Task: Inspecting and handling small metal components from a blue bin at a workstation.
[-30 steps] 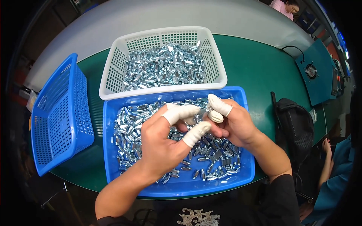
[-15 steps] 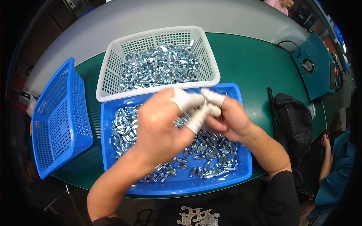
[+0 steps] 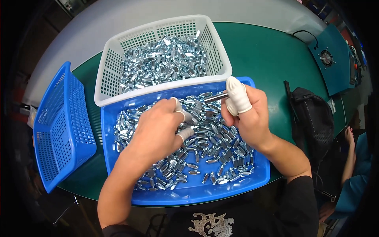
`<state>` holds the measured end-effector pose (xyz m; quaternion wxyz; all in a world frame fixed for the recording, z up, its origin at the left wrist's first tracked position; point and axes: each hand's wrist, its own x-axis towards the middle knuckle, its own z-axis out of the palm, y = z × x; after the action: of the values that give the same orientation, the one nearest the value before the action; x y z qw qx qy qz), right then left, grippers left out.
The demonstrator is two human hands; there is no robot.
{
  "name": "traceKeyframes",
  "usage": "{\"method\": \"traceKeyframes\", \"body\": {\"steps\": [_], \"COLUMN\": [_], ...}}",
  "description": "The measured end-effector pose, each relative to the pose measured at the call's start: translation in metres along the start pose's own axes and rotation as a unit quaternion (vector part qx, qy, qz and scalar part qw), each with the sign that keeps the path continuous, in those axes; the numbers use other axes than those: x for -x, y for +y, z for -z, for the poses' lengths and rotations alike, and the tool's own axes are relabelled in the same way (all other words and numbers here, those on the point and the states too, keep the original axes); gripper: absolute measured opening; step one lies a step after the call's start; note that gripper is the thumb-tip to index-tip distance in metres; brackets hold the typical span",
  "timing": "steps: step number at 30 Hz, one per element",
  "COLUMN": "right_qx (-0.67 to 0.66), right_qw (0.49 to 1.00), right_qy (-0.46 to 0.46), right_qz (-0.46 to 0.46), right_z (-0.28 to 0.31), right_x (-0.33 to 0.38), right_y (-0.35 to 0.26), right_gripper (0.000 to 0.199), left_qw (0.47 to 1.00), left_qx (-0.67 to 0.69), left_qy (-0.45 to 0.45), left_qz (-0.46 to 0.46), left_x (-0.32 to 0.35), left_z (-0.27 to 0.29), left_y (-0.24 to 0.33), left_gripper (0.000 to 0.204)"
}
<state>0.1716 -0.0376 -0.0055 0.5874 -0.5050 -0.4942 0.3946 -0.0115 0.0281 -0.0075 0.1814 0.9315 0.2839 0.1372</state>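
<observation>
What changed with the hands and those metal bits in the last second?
The hands came apart. The left hand dropped from beside the right into the metal parts in the blue tray, fingers down among them. The right hand stayed raised and now pinches one metal part by itself. The white basket, the empty blue basket and the black bag stayed where they were.

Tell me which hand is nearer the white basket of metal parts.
Right. The right hand holds a metal piece beside the white basket's near right corner, almost at its rim. The left hand is lower, down among the parts in the blue tray.
</observation>
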Motion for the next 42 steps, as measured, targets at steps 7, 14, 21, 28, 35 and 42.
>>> {"method": "traceKeyframes", "body": {"steps": [7, 14, 21, 28, 35, 42], "right_qx": [-0.017, -0.025, -0.059, -0.048, -0.004, 0.013], "right_qw": [0.999, 0.998, 0.996, 0.996, 0.999, 0.999], "right_qy": [-0.036, -0.027, 0.000, -0.015, -0.032, -0.031], "right_qz": [-0.029, -0.041, -0.064, -0.079, -0.035, 0.000], "right_z": [0.002, 0.004, 0.005, 0.005, 0.003, -0.003], "right_x": [0.001, 0.004, -0.001, -0.001, 0.002, 0.007], "right_y": [0.003, 0.003, 0.003, 0.001, 0.005, -0.002], "right_gripper": [0.044, 0.046, 0.047, 0.045, 0.041, 0.042], "left_qw": [0.999, 0.993, 0.828, 0.778, 0.834, 0.853], "left_qx": [0.011, 0.087, 0.508, 0.588, 0.518, 0.489], "left_qy": [-0.032, 0.075, 0.162, 0.168, 0.149, 0.149], "left_qz": [0.003, -0.019, 0.174, 0.145, 0.118, 0.103], "left_x": [-0.002, -0.004, -0.005, -0.007, -0.004, -0.001], "left_z": [-0.010, 0.001, 0.003, 0.001, -0.007, -0.009], "left_y": [-0.005, 0.009, 0.009, 0.015, 0.016, 0.016], "left_gripper": [0.020, 0.023, 0.015, 0.017, 0.022, 0.013]}}
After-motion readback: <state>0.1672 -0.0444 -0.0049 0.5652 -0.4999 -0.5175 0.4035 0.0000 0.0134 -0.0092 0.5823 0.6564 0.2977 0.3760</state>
